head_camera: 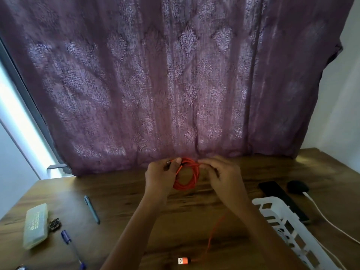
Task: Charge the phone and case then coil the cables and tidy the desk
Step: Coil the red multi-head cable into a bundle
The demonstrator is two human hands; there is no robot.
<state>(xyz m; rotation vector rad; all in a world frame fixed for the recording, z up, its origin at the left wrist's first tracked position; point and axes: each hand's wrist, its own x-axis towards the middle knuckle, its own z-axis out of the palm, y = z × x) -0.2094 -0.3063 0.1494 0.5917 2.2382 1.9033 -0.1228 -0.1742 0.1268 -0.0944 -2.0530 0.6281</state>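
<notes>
1. The orange cable (186,179) is about half wound, I'd judge: several loops are held up between both hands, near the curtain (175,75) at the back of the surface (194,203).
2. The left grip (161,173) is clamped round the loops, with one plug end poking out by the thumb. The right grip (219,172) pinches the coil's other side.
3. A loose tail runs back to the USB plug (183,260) lying flat, so that length is left to wind.
4. To the right, the phone (280,197) lies beside the white basket (272,213). The black case (297,187) has a white cable (321,213) leading from it. I can't tell whether charging is finished.
5. Two pens (92,211) and a pencil box (36,225) lie loose on the left, so tidying looks undone.
</notes>
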